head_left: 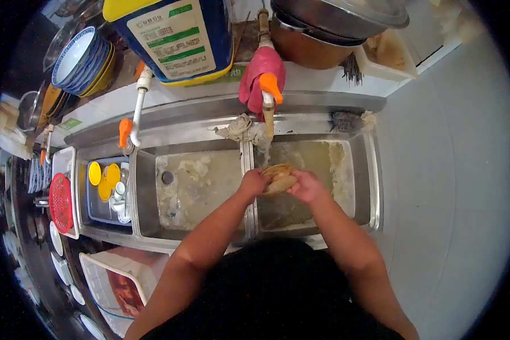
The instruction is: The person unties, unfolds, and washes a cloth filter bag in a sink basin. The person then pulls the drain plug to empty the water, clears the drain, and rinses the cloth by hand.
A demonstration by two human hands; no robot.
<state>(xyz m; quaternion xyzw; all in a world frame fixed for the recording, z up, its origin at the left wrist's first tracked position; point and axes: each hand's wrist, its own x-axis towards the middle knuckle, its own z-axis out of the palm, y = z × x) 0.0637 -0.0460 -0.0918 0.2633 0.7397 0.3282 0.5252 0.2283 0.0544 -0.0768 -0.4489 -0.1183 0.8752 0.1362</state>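
Both of my hands hold a pale yellowish-brown item, too indistinct to name, over the right sink basin. My left hand is closed on its left side, and my right hand grips its right side. Just above stands a tap with an orange handle and a pink cloth wrapped round its pipe. Water falls from the tap near my left hand. A crumpled pale rag lies on the sink ledge to the left of the tap.
Left of my hands is the middle basin. Yellow and white dishes sit in a tub beyond it, beside a red colander. A blue jug, stacked bowls and a large pot stand behind the sinks.
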